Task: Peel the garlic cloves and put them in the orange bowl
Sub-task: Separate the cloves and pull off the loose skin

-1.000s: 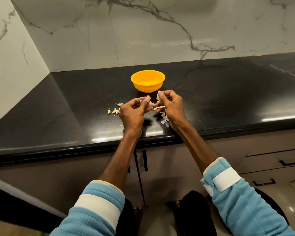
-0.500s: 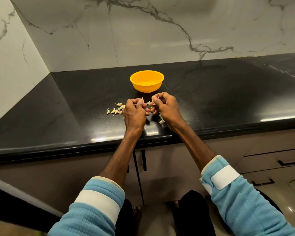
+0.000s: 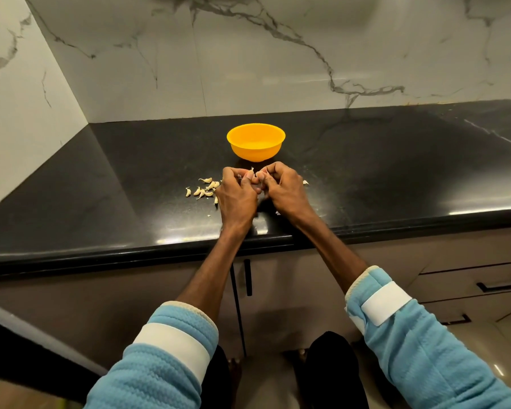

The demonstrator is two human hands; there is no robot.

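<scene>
Left hand (image 3: 236, 196) and right hand (image 3: 283, 191) together, fingers curled, pinching one garlic clove (image 3: 258, 174) (mostly hidden) above worktop (image 3: 130, 187). Loose cloves (image 3: 202, 190) just left; orange bowl (image 3: 255, 153) behind.

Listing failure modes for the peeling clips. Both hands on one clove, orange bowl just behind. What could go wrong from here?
1. The clove is pinched only at the fingertips of the left hand and right hand. It may slip onto the counter rather than go into the orange bowl.
2. The loose cloves lie right beside the left hand, so a sideways move could scatter them.
</scene>
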